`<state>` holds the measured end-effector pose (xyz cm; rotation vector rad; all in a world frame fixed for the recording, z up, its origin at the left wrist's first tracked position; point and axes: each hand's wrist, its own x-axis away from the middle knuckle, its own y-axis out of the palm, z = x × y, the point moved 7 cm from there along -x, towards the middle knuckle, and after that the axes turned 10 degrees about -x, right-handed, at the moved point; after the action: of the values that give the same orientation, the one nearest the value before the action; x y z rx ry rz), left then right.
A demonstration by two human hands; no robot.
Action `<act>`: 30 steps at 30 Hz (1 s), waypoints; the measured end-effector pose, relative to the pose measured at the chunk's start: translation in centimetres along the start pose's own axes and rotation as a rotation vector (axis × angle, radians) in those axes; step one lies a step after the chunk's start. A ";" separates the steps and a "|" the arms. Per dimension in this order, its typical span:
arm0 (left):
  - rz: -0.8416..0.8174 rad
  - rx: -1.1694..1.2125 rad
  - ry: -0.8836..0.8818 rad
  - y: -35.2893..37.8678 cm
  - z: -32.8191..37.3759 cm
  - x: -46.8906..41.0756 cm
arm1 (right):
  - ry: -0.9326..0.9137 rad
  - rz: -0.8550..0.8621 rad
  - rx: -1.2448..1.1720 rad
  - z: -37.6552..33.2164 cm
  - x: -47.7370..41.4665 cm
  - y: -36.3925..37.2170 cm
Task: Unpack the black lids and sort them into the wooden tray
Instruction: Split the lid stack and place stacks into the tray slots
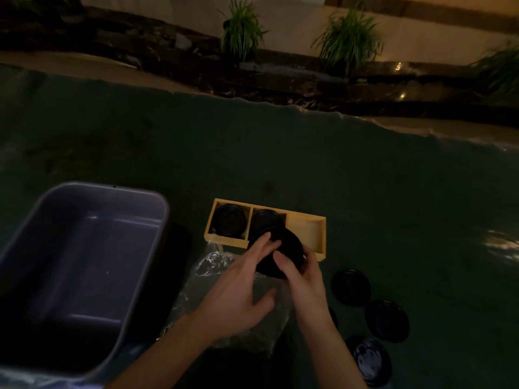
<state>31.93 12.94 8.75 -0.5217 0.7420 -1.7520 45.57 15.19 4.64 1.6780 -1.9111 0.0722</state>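
Observation:
A wooden tray (321,235) with three compartments lies on the dark table. Black lids fill its left compartment (228,221) and its middle compartment (266,219); the right compartment holds nothing. Just in front of the tray my right hand (302,279) grips a stack of black lids (289,245) from the side. My left hand (238,287) rests its fingertips on top of that stack, fingers spread. Under both hands lies a crumpled clear plastic bag (209,262). Three loose black lids (351,287) (387,320) (372,360) sit on the table to the right.
A large grey plastic tub (157,248) stands at the left, close to the tray and the bag. Past the table's far edge (252,99) runs a dark ledge with potted green plants (241,29). The scene is dim.

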 end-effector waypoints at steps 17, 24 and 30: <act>0.066 0.482 -0.457 3.9 -4.5 -4.6 | -0.103 0.059 0.187 -0.3 -2.7 -6.0; 0.021 0.119 -0.345 4.1 -3.7 -4.3 | -0.037 0.336 0.615 -1.0 -10.9 -11.6; 0.061 0.006 -0.371 2.5 -5.1 -3.0 | -0.053 0.290 0.916 -1.5 -15.6 -10.1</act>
<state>31.05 16.42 3.40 -0.7859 0.4847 -1.5415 55.97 27.62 -4.65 1.8976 -2.3192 1.1764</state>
